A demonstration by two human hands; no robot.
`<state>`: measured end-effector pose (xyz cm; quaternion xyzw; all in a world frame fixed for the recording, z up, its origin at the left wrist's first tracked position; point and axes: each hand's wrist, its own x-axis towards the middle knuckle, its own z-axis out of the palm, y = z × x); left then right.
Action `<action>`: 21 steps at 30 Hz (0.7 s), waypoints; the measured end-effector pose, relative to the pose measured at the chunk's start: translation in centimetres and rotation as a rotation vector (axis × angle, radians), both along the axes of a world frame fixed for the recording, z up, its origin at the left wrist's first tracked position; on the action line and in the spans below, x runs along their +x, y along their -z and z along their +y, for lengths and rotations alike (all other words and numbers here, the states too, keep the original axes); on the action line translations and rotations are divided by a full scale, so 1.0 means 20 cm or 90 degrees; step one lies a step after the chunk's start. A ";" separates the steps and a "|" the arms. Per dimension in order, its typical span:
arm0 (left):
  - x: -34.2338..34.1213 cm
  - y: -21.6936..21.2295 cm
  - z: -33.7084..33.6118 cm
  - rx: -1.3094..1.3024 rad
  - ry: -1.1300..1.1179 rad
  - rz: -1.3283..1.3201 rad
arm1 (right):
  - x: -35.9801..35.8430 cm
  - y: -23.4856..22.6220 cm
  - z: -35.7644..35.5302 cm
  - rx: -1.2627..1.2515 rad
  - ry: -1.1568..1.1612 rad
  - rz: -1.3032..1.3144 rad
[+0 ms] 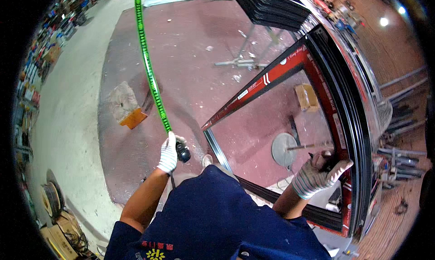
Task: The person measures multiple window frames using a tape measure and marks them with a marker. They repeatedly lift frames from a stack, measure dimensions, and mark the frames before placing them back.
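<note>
My left hand [168, 154], in a white knitted glove, is closed around a black tape measure [182, 151]. Its bright green blade [147, 60] runs out from the case to the far edge of the view. On the right, my right hand [319, 174], in a striped, soiled glove, is at the inner edge of a large rectangular frame [343, 137] with red film and black profiles. Its thumb stretches over the frame's right side, and its other fingers are curled. A small dark tip shows by those fingers; what they hold is hidden.
Black profiles [272, 8] lie stacked on a metal stand at the far right. A cardboard box [306, 97] and a round grey base [284, 150] show through the frame. An orange-edged block [133, 118] lies on the reddish floor. At lower left is a cable reel [50, 199].
</note>
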<state>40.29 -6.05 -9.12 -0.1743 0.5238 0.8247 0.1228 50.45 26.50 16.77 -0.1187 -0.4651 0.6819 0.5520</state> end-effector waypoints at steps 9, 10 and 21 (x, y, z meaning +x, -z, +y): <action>-1.35 0.41 -0.07 0.137 -0.055 0.027 | -1.60 -0.34 -0.44 0.208 -0.222 0.052; -1.48 0.40 -0.09 0.136 -0.006 -0.010 | -1.74 -0.36 -0.45 0.196 -0.254 0.063; -3.05 0.15 -0.51 0.419 -0.054 -0.176 | -3.12 -0.92 -0.74 0.114 -0.511 0.097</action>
